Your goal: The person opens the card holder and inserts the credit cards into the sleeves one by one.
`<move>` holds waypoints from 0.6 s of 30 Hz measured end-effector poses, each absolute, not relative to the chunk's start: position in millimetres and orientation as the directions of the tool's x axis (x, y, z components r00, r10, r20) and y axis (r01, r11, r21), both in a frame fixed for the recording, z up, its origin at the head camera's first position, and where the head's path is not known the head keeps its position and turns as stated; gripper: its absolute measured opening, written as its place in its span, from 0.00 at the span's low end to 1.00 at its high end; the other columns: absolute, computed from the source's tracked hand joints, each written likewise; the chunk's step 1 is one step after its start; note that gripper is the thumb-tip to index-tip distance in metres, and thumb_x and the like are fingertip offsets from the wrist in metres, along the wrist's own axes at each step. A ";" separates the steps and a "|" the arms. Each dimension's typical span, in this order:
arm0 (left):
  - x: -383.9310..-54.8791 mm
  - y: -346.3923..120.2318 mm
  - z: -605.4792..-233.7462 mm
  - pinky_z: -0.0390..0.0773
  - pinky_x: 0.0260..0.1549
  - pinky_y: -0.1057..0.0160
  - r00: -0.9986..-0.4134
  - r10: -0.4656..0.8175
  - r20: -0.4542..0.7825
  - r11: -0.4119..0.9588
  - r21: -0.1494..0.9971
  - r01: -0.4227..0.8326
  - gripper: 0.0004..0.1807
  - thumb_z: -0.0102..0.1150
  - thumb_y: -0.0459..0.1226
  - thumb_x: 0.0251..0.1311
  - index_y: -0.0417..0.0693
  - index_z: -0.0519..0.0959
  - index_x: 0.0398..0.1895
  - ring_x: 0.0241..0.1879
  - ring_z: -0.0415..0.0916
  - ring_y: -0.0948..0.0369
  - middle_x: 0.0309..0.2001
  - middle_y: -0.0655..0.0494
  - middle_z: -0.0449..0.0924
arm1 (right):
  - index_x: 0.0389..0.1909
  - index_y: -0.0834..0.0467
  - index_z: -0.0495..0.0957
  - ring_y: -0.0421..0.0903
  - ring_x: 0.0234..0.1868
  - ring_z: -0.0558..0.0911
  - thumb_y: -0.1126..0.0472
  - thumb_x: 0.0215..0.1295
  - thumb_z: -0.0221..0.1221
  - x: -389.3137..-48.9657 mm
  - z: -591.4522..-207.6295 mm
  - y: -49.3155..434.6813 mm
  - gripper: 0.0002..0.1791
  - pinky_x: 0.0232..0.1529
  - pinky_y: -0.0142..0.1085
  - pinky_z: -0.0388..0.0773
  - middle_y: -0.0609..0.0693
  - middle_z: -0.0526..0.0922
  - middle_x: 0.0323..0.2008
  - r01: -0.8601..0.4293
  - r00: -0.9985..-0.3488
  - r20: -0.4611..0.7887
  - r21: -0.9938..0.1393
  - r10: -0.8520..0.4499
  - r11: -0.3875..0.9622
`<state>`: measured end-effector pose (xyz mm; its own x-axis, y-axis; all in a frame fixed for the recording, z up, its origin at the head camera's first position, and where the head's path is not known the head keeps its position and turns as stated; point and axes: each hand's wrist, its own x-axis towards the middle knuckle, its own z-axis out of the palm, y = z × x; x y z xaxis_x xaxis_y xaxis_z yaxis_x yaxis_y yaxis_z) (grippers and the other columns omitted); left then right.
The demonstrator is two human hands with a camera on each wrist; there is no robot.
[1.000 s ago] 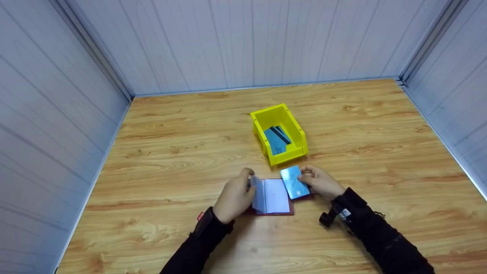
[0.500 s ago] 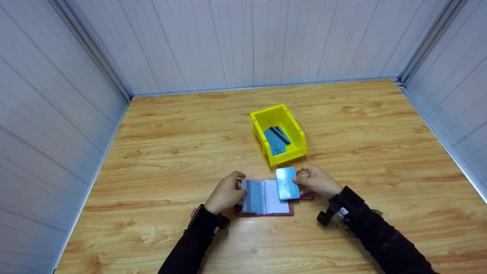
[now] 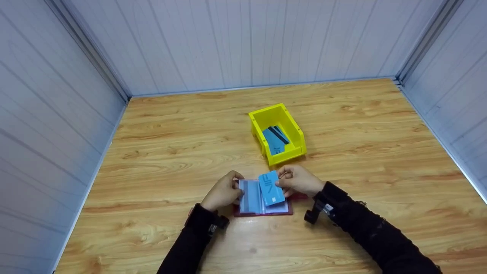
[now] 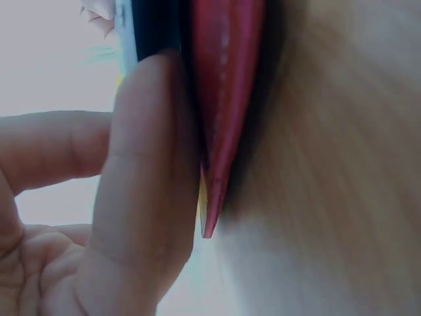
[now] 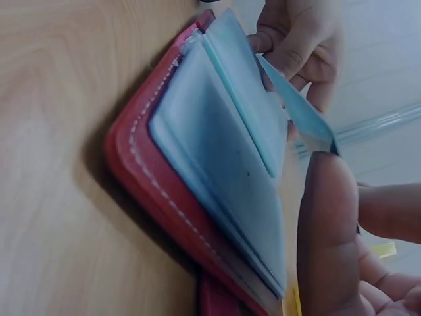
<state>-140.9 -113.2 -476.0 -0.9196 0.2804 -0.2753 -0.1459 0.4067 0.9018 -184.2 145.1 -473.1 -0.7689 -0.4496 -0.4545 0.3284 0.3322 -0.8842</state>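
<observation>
A red card holder [image 3: 250, 198] lies spread on the table, its clear plastic sleeves showing. My left hand [image 3: 222, 194] pinches the sleeves at its left edge; in the left wrist view the thumb [image 4: 148, 158] lies against them beside the red stitched cover [image 4: 230, 72]. Between thumb and fingers, my right hand [image 3: 301, 181] holds a light blue card [image 3: 271, 188] marked VIP. That card is tilted over the middle and right page of the holder. Seen from the right wrist, the card [image 5: 299, 108] stands edge-on above the sleeves, its lower corner near the left hand's fingers.
Just behind the hands stands a yellow bin [image 3: 293, 154] with several blue cards [image 3: 274, 139] in it, some showing a black stripe. A red strap [image 3: 298, 196] sticks out from the holder's right side. Pale panel walls [image 3: 243, 42] border the wooden table [image 3: 171, 140].
My right hand has carried the blue card leftward over the holder, and its VIP lettering now shows. My left hand has turned a sleeve page over to the left and keeps hold there.
</observation>
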 end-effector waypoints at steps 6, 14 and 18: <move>-140.7 -113.5 -475.7 0.84 0.26 0.61 -0.917 0.283 -0.280 0.399 0.904 -0.153 0.20 0.50 0.23 0.58 0.34 0.68 0.56 0.26 0.75 0.59 0.28 0.51 0.71 | 0.45 0.66 0.69 0.40 0.20 0.78 0.70 0.63 0.59 -183.8 -476.9 141.9 0.12 0.24 0.31 0.81 0.49 0.79 0.26 0.293 -0.780 -0.420 -0.900 -0.463 0.323; -140.3 -113.2 -474.7 0.84 0.26 0.62 -0.918 0.271 -0.290 0.400 0.901 -0.167 0.20 0.51 0.24 0.58 0.34 0.68 0.56 0.25 0.75 0.60 0.27 0.52 0.71 | 0.44 0.66 0.67 0.39 0.19 0.78 0.71 0.62 0.59 -181.6 -482.3 143.2 0.13 0.23 0.31 0.81 0.48 0.78 0.24 0.252 -0.760 -0.399 -0.908 -0.512 0.334; -140.8 -113.3 -475.7 0.83 0.25 0.62 -0.919 0.272 -0.286 0.396 0.904 -0.164 0.21 0.51 0.24 0.58 0.34 0.68 0.56 0.25 0.74 0.60 0.27 0.52 0.71 | 0.45 0.66 0.67 0.39 0.19 0.78 0.70 0.62 0.60 -181.3 -482.1 142.0 0.14 0.23 0.31 0.81 0.48 0.78 0.24 0.254 -0.756 -0.409 -0.903 -0.511 0.348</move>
